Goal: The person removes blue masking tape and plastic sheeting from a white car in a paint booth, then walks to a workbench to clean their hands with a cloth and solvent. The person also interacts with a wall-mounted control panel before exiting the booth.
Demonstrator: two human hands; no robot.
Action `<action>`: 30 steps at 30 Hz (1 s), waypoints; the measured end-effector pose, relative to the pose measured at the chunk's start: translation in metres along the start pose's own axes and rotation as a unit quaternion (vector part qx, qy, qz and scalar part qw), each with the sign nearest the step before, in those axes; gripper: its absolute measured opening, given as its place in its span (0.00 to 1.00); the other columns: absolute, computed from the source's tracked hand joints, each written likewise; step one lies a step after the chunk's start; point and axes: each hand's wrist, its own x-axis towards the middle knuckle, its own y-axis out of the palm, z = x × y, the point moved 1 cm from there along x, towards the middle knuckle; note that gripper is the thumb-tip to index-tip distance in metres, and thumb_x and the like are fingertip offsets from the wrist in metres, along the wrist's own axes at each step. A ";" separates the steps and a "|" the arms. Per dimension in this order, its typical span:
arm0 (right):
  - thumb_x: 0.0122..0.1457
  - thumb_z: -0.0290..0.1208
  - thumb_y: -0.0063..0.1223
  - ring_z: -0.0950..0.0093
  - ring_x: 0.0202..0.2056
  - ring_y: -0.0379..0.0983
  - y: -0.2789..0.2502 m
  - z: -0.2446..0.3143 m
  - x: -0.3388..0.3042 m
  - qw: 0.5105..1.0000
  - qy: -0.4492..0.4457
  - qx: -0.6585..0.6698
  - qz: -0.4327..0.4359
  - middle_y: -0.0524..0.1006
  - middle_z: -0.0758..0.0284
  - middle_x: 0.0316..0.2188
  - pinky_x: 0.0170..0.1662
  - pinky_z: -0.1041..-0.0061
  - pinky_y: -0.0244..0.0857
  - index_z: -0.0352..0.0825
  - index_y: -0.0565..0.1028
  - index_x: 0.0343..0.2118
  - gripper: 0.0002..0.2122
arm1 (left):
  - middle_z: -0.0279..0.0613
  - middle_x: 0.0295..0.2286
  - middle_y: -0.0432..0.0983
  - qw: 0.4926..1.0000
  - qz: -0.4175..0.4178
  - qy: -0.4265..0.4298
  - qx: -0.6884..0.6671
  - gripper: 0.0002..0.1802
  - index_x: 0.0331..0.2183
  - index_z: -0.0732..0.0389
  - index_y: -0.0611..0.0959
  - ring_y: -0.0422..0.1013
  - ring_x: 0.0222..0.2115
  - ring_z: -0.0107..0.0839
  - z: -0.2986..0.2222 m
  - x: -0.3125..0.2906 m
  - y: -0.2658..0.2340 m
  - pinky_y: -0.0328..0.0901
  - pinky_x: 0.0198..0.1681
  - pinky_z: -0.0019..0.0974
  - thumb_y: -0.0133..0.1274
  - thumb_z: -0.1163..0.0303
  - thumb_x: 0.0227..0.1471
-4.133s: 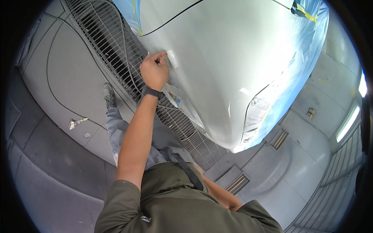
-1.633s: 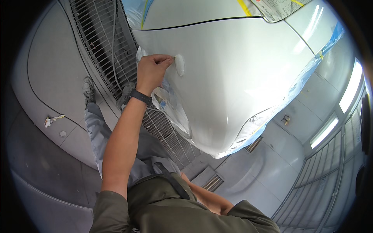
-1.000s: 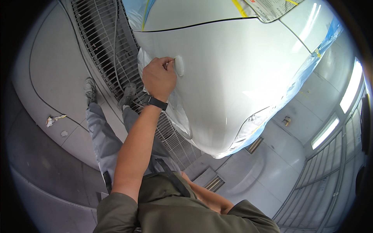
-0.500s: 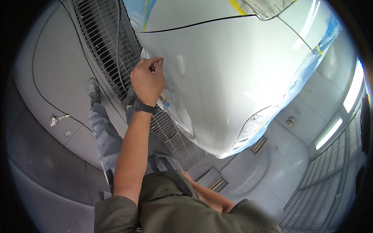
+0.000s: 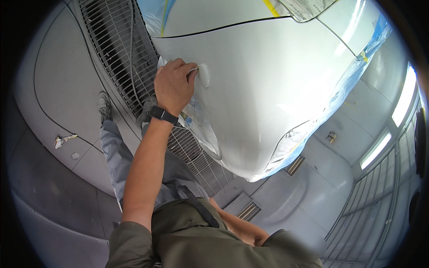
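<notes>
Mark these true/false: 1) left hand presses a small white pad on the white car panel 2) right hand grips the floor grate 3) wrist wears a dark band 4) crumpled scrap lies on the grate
1) True: the left hand holds a small white oval pad against the glossy white car panel.
2) False: the right hand is out of view; only its forearm shows.
3) True: a dark wristband.
4) False: the crumpled white scrap lies on smooth grey floor beside the metal floor grate.

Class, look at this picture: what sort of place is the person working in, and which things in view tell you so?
Most likely a car body shop's spray booth. A white car body panel is edged with blue masking film and yellow tape, metal floor grating runs beneath it, and the left hand presses a small white pad to the panel.
</notes>
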 end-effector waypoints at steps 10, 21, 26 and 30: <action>0.57 0.52 0.56 0.47 0.49 0.72 -0.006 0.028 -0.018 0.999 -0.025 -0.037 0.016 0.77 0.45 0.44 0.49 0.55 0.66 0.31 0.73 0.47 0.26 | 0.34 0.24 0.75 0.999 -0.002 0.041 0.018 0.04 0.31 0.55 0.89 0.73 0.28 0.38 -0.002 0.007 -0.001 0.63 0.33 0.40 0.62 0.70 0.51; 0.55 0.50 0.59 0.48 0.48 0.74 -0.008 0.053 -0.037 1.000 -0.013 0.023 0.001 0.78 0.46 0.42 0.48 0.57 0.67 0.31 0.75 0.45 0.26 | 0.32 0.24 0.74 0.998 -0.035 0.055 0.023 0.05 0.32 0.53 0.88 0.70 0.27 0.35 0.001 0.002 0.007 0.60 0.33 0.39 0.63 0.72 0.50; 0.55 0.51 0.59 0.48 0.48 0.74 -0.003 0.040 -0.030 0.999 -0.016 0.008 0.041 0.78 0.46 0.42 0.48 0.56 0.67 0.31 0.75 0.46 0.26 | 0.29 0.25 0.75 0.997 -0.055 0.051 0.030 0.06 0.31 0.52 0.88 0.72 0.29 0.34 0.001 -0.002 0.011 0.61 0.35 0.39 0.62 0.73 0.48; 0.55 0.51 0.59 0.47 0.48 0.74 0.005 0.014 -0.014 0.998 -0.020 0.008 0.053 0.78 0.46 0.42 0.48 0.56 0.67 0.31 0.75 0.46 0.26 | 0.29 0.25 0.75 0.996 -0.070 0.048 0.038 0.07 0.31 0.51 0.88 0.71 0.29 0.33 0.000 -0.005 0.014 0.60 0.34 0.38 0.63 0.73 0.47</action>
